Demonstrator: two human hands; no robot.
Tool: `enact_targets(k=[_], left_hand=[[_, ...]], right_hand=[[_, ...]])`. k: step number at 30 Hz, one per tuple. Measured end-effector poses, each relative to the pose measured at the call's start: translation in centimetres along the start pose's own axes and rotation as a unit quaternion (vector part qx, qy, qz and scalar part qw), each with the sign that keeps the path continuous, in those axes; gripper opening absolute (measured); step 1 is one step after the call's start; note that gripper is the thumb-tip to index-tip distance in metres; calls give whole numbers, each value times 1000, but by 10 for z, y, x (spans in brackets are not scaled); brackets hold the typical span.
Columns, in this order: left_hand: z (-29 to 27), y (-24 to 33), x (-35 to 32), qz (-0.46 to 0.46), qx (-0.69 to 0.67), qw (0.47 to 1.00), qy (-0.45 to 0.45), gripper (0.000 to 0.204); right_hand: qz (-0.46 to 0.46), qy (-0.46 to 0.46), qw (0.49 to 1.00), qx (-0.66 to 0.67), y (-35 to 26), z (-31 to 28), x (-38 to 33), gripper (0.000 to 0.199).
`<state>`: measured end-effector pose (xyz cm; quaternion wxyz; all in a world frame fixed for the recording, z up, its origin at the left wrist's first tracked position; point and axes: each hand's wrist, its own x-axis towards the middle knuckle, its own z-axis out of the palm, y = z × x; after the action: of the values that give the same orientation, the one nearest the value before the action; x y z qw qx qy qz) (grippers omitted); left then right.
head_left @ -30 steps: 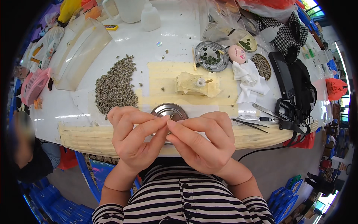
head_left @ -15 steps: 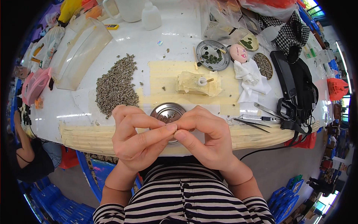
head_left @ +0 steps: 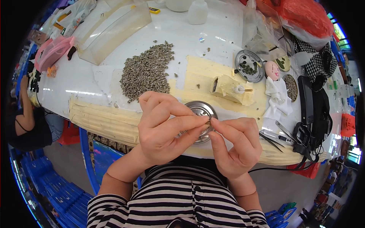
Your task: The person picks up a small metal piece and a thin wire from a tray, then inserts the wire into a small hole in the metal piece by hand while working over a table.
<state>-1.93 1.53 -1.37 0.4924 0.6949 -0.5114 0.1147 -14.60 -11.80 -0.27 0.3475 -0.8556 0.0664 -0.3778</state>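
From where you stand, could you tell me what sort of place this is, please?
Probably a small craft or handwork workshop. A white table holds a heap of small grey pieces, metal dishes and a doll head, and both hands pinch something tiny.

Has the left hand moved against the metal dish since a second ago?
Yes. The left hand has shifted right: its fingertips now lie over the metal dish, meeting the right hand at the dish's right edge instead of below its middle.
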Motion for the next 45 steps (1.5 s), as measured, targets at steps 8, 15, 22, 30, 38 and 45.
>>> enact_targets(k=[8, 15, 22, 30, 38, 45], left_hand=[[-7, 3, 3, 8, -24, 999, -41, 29], [-3, 2, 1, -4, -10, 1000, -27, 31], [-4, 2, 1, -5, -12, 999, -29, 31], [-6, 2, 2, 7, -23, 999, -42, 31], [-3, 3, 2, -9, -18, 999, -36, 31], [-5, 2, 2, 17, -46, 998, -43, 30]], right_hand=[[139, -66, 969, 194, 10, 2, -3, 22], [79, -3, 992, 95, 2, 0, -2, 23], [68, -11, 995, 70, 5, 2, -4, 25], [122, -38, 979, 157, 8, 2, -4, 20], [37, -1, 998, 55, 3, 0, -3, 22], [98, -66, 983, 141, 8, 0, -1, 14]])
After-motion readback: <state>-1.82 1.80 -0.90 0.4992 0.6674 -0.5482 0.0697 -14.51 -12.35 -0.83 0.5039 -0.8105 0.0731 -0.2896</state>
